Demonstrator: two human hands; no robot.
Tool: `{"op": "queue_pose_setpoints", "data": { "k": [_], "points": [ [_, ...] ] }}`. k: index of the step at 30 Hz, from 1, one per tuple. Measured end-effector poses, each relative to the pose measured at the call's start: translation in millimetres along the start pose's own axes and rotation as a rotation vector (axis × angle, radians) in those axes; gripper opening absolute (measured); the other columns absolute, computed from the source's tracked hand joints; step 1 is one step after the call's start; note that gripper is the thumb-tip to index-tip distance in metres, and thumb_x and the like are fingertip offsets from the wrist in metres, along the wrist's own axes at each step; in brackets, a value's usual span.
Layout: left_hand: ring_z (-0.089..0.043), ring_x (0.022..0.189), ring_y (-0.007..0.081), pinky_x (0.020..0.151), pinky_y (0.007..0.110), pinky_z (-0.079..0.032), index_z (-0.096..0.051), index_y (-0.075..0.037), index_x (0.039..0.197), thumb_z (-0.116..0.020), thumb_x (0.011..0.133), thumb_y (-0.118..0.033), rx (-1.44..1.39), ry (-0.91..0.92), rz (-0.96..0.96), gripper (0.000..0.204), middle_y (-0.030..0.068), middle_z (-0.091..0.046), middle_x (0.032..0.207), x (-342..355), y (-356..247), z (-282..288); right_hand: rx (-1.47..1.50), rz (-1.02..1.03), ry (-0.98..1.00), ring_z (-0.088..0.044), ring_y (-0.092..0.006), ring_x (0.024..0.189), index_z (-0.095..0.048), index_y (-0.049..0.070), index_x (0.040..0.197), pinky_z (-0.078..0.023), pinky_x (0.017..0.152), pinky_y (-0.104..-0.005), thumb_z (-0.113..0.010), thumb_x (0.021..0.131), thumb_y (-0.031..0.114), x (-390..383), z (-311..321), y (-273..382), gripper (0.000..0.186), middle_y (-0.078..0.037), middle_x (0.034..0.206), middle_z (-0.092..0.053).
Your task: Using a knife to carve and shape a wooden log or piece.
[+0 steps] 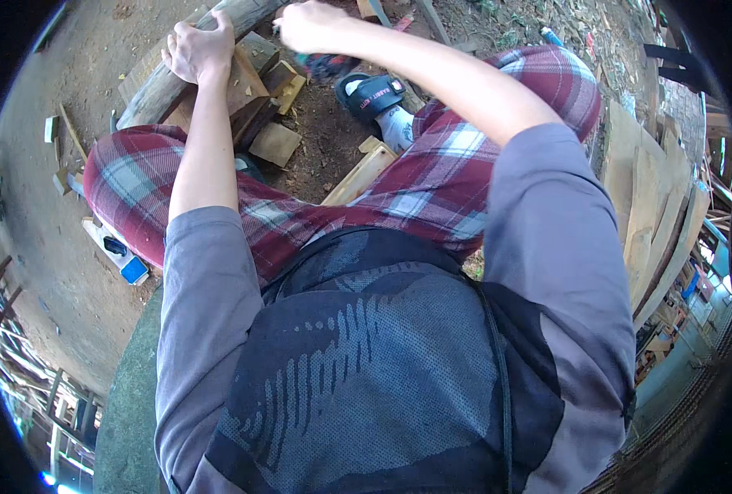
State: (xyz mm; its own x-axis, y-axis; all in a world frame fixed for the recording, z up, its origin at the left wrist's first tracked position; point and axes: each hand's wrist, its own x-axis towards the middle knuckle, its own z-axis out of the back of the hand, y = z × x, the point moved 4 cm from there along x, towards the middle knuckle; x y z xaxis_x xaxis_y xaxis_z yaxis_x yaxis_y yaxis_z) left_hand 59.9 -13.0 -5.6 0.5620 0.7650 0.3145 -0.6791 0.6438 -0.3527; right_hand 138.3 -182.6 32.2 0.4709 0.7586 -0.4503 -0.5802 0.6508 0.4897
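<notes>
My left hand is closed over a thick, weathered wooden log, its fingers curled on the log's far side. The log slants from beside my left knee up to the top edge of the view. My right hand is closed to the right of the log's upper end. Something small and dark pokes out at its fingers, but too little shows to name it. Under the log, several cut wood blocks are piled, and a loose square block lies on the soil in front of them.
My knees in plaid trousers spread around the work. My sandalled foot stands right of the blocks, near a dark, colourful bundle. A pale plank lies between my legs. Boards lean at the right; a blue-and-white object lies left.
</notes>
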Motion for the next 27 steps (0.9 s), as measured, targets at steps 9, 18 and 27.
{"op": "queue_pose_setpoints", "data": {
  "k": [9,18,27],
  "points": [
    [-0.056,0.116,0.0299,0.109,0.039,-0.031,-0.062,-0.002,0.111,-0.051,0.085,-0.056,0.106,0.108,0.078,0.06,0.0191,-0.065,0.111,7.0,16.1,12.0,-0.134,0.003,-0.104,-0.07,-0.037,0.088,-0.069,-0.002,0.1,-0.058,0.075,-0.0467,-0.045,0.095,0.022,-47.6,20.5,35.1,0.034,-0.024,0.098,-0.068],
    [-0.055,0.118,0.0237,0.112,0.038,-0.03,-0.063,-0.006,0.107,-0.056,0.086,-0.051,-0.021,0.075,0.022,0.05,0.0113,-0.063,0.112,-1.5,11.8,15.8,-0.198,0.009,-0.126,-0.068,-0.045,0.085,-0.065,-0.01,0.088,-0.056,0.08,-0.0496,-0.037,0.098,0.027,-78.8,21.5,22.3,0.047,-0.032,0.086,-0.066],
    [-0.045,0.132,0.0315,0.116,0.043,-0.023,-0.06,0.001,0.115,-0.056,0.084,-0.054,-0.094,0.131,0.023,0.063,0.0221,-0.06,0.123,2.6,-3.5,20.5,-0.132,-0.19,-0.081,-0.065,-0.0412,0.104,-0.068,-0.006,0.099,-0.053,0.091,-0.0461,-0.042,0.096,0.022,30.4,10.1,12.0,0.039,-0.029,0.105,-0.066]
  ]
}}
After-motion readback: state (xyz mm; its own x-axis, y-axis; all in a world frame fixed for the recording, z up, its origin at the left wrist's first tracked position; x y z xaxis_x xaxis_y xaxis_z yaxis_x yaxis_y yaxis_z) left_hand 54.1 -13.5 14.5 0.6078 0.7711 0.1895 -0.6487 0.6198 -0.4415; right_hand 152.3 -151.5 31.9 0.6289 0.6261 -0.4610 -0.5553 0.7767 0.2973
